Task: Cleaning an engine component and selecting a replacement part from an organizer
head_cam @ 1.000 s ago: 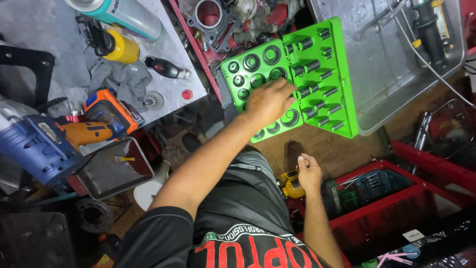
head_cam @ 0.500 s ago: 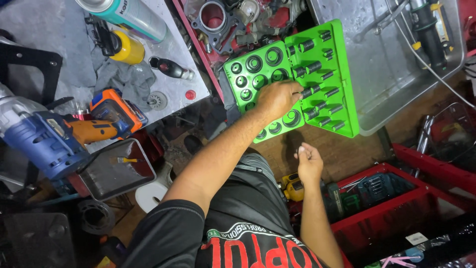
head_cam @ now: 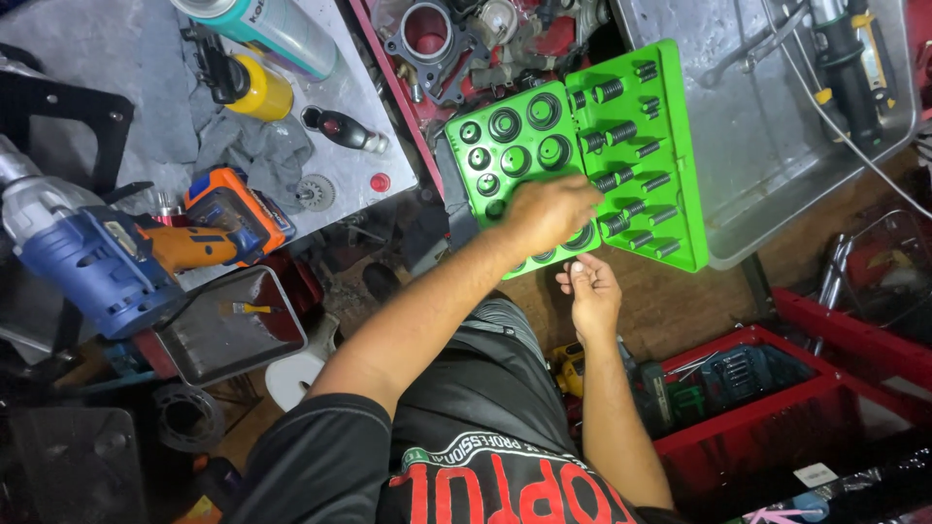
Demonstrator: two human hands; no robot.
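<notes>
Left hand [head_cam: 551, 212], fingers curled, rests on open green plastic socket case [head_cam: 670, 209] at twelve o'clock; grasp undeterminable. Right hand [head_cam: 589, 291] pinches a small pale part. Leaning weight may tip the case, spilling black sockets [head_cam: 621, 131].

A worker seen from above wears a black short-sleeved shirt [head_cam: 320, 466] with large red block lettering across the chest and a thin band of smaller white lettering arched above it, edged with a touch of green. Dark grey trousers [head_cam: 485, 378] cover the lap, a seam running along the near thigh. Both forearms are bare, and neither the left hand [head_cam: 549, 212] nor the right hand [head_cam: 590, 291] is gloved.
</notes>
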